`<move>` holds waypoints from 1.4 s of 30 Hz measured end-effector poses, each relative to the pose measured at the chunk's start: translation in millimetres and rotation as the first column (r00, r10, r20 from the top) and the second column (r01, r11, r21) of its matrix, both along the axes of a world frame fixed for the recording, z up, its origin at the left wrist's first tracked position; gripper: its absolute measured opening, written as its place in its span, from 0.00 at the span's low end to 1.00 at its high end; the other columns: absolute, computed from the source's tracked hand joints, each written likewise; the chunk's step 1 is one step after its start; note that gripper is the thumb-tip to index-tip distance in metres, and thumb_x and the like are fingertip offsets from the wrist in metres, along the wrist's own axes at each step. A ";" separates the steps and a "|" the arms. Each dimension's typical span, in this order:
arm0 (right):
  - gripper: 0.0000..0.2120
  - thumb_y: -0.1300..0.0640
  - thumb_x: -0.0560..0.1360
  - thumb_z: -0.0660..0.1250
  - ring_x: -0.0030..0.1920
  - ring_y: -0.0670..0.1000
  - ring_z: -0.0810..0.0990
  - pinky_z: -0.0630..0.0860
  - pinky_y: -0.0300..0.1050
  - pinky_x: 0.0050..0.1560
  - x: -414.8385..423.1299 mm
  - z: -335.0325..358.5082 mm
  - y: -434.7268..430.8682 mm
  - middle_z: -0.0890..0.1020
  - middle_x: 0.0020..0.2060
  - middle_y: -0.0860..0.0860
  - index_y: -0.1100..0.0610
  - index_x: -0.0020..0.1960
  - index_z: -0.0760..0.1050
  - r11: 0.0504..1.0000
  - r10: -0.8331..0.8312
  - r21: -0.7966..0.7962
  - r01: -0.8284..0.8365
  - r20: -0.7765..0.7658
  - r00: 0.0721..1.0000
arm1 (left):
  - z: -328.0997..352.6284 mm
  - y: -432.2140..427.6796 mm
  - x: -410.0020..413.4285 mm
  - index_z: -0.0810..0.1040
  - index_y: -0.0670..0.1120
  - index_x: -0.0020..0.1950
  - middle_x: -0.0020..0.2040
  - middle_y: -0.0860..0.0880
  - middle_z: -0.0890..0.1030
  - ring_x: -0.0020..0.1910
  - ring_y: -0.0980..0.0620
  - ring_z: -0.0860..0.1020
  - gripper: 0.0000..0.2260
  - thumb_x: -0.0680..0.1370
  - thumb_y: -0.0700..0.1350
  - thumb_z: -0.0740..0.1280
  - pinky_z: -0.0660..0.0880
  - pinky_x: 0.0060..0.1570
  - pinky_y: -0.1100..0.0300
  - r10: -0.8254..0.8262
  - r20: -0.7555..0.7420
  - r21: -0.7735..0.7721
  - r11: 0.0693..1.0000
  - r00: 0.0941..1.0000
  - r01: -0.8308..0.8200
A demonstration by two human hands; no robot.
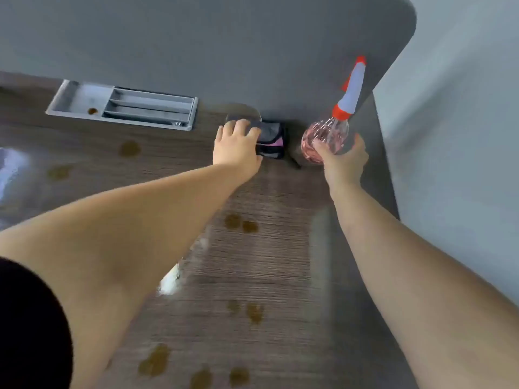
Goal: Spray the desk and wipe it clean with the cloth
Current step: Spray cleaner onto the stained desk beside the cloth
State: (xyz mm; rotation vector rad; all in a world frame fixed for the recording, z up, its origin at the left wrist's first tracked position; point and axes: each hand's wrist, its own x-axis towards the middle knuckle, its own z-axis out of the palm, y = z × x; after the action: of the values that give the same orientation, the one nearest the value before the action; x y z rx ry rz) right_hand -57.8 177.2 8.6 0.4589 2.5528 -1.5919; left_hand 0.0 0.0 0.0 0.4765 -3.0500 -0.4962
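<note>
Bare forearms, the left one under a black sleeve (31,327), reach across the bench (280,262) toward its far right corner, past brown stains (154,360) scattered over the wood grain. The left hand (237,148) lies on the near end of the folded cloth (271,141), which sits against the grey partition (224,51); its fingers are spread and slightly bent over the fabric, and I cannot tell whether they have closed on it. The right hand (344,161) cups the round pink body of the bottle (325,136) just right of the cloth, thumb and fingers wrapped round it, the white and orange spray head tilted up and away. The cloth looks soft and limp, so it should bunch easily if gathered from the top. The bottle looks like clear, smooth plastic holding liquid, probably light but slippery at the bulb; the neck under the orange collar seems the surer hold for working the trigger. A grey tray (123,103) is set into the bench far left.
</note>
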 end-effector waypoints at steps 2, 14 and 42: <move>0.41 0.46 0.62 0.77 0.63 0.51 0.73 0.71 0.50 0.66 -11.0 -1.5 -5.8 0.73 0.63 0.51 0.54 0.70 0.66 0.998 0.037 0.064 -0.028 -0.160 0.986 | -3.5 -1.5 -13.7 0.66 0.47 0.71 0.72 0.46 0.64 0.71 0.43 0.60 0.24 0.76 0.49 0.66 0.56 0.72 0.50 -0.083 -0.010 -0.083 0.993 0.996 0.082; 0.40 0.48 0.64 0.77 0.61 0.47 0.72 0.66 0.35 0.56 -29.7 -29.9 -11.1 0.72 0.63 0.49 0.54 0.70 0.62 0.998 0.025 0.054 -0.013 -0.237 0.971 | -24.3 -11.3 -42.0 0.71 0.51 0.68 0.65 0.47 0.72 0.64 0.43 0.68 0.17 0.80 0.50 0.61 0.67 0.58 0.50 -0.123 0.073 -0.206 0.969 0.990 0.136; 0.30 0.57 0.65 0.78 0.52 0.47 0.75 0.72 0.43 0.55 286.7 9.1 162.3 0.75 0.54 0.47 0.49 0.59 0.65 0.991 -0.100 0.079 0.107 -0.081 0.992 | 45.1 109.5 170.9 0.77 0.52 0.62 0.56 0.50 0.78 0.56 0.46 0.74 0.13 0.81 0.46 0.59 0.75 0.48 0.50 -0.526 -0.102 0.010 0.848 0.844 0.530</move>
State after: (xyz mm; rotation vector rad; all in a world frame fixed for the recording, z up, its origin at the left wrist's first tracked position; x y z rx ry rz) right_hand 228.9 339.5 17.7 0.5574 2.7027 -1.5699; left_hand 170.9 109.5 45.1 -0.4042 -3.0489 -0.5631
